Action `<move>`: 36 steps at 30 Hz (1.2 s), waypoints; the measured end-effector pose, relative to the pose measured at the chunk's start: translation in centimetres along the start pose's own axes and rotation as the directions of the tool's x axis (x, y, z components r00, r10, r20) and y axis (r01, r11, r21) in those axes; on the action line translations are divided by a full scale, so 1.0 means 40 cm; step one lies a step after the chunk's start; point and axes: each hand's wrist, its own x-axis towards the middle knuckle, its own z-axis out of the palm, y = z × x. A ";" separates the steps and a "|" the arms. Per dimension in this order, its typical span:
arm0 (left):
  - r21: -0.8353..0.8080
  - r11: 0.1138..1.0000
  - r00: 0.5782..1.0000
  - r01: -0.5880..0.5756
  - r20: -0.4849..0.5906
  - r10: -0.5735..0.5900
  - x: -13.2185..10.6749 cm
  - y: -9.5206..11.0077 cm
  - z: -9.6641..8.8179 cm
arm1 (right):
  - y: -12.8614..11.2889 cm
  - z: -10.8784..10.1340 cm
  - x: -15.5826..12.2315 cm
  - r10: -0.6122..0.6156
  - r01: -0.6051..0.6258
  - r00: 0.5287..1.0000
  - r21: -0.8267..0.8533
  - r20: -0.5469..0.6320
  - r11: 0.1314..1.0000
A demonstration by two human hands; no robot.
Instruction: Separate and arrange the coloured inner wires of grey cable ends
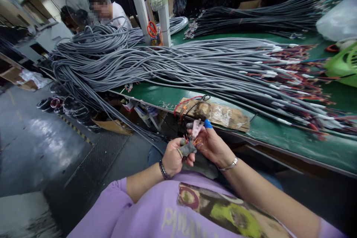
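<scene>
On my feed the left hand [173,155] is closed on a small bunch of coloured wires [197,142], held in the air just to the near side of the brown board [235,118]. I take it that this grip keeps the bunch steady while the bare ends spread apart, within reach of the other fingers. The right hand [213,145] meets it there, fingers curled behind the wires and the thumb, in a blue cover [208,123], raised; whether it pinches a strand I cannot tell. The grey covers on the left fingers seem meant to spare the skin.

The board lies on the near edge of the green table [279,147], with a red cord [178,105] at its left end. Beyond it a thick heap of grey cables [167,59] fills the way across, its stripped ends gathered to the right, probably to keep them together. Farther behind the board stand a post [138,5] and black cables [251,20]; a green basket [344,65] sits far to its right.
</scene>
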 end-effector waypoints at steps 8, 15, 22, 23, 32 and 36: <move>0.199 0.965 0.979 -0.172 -0.078 0.191 -0.040 0.010 -0.002 | -0.002 -0.004 -0.011 -0.112 0.114 0.993 -0.130 0.017 0.985; 0.254 0.948 0.970 -0.191 -0.099 0.222 -0.036 0.028 0.023 | 0.014 -0.028 -0.012 -0.321 0.278 0.946 -0.398 -0.044 0.874; 0.166 0.970 0.973 -0.180 -0.118 0.200 -0.015 0.006 0.021 | 0.017 -0.011 -0.006 -0.140 0.156 0.985 -0.176 0.100 0.972; 0.165 0.970 0.972 -0.181 -0.122 0.202 -0.013 0.004 0.021 | 0.016 -0.006 -0.006 -0.114 0.131 0.986 -0.135 0.121 0.982; 0.189 0.972 0.975 -0.138 -0.145 0.167 -0.007 -0.014 0.012 | 0.018 0.004 -0.002 -0.098 0.106 0.991 -0.085 0.091 0.991; 0.212 0.969 0.975 -0.124 -0.155 0.159 -0.010 -0.010 0.014 | 0.020 0.007 -0.003 -0.114 0.118 0.992 -0.110 0.044 0.987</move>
